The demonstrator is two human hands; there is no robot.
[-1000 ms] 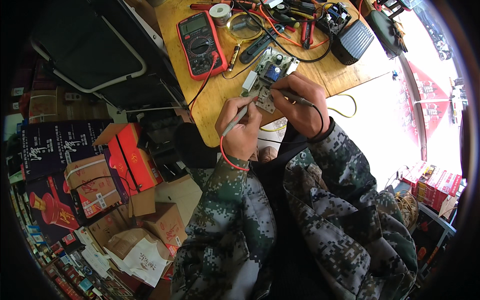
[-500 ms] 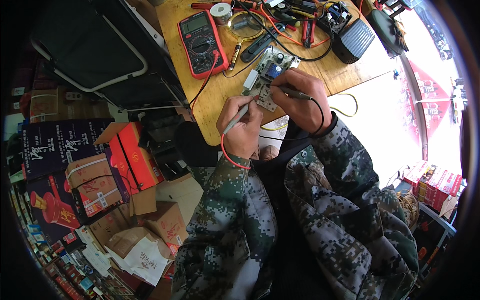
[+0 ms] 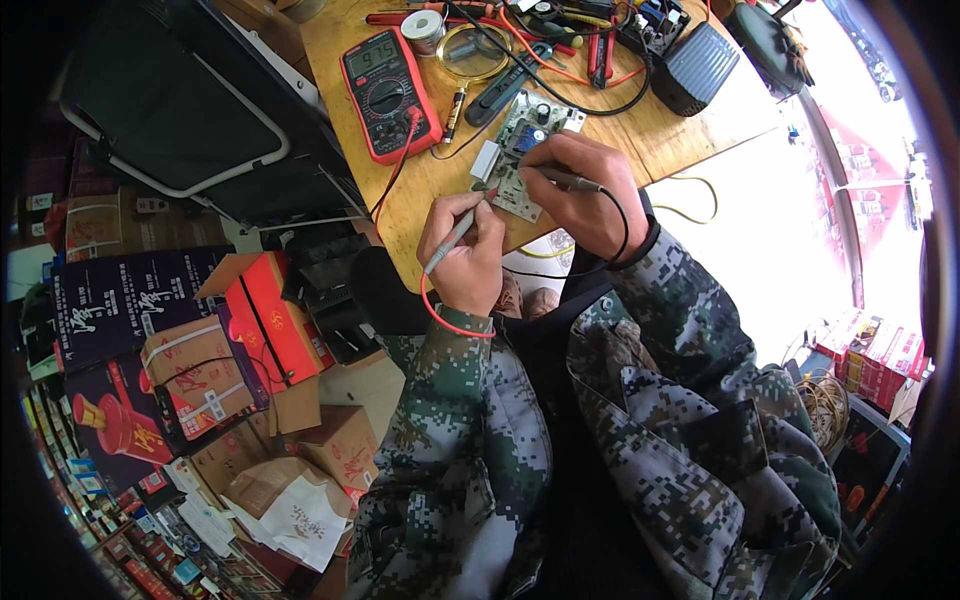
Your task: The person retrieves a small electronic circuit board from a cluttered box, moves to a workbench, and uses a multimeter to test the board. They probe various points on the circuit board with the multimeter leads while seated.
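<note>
Pinched between the fingers of my left hand (image 3: 462, 265) is a grey test probe (image 3: 453, 240) with a red lead, its tip at the lower left part of a circuit board (image 3: 515, 200). My right hand (image 3: 592, 200) grips a second test probe (image 3: 575, 181) with a black lead. Its tip is hidden or too small to make out, close over the board's middle. The board lies at the table's near edge and carries a blue part and a white block. Left of it, a red multimeter (image 3: 388, 100) has digits on its screen and the red lead plugged in.
Behind the board lie a magnifying glass (image 3: 474, 52), a solder spool (image 3: 423, 30), and a tangle of tools and cables. A dark ribbed box (image 3: 696, 76) stands at the table's right. Cartons (image 3: 195, 375) crowd the floor at left, below a dark folding chair (image 3: 180, 90).
The multimeter's screen now shows clear digits where it looked blank before. The view has shifted slightly, so table and hands appear a little further left. Both hands keep their probes over the board.
</note>
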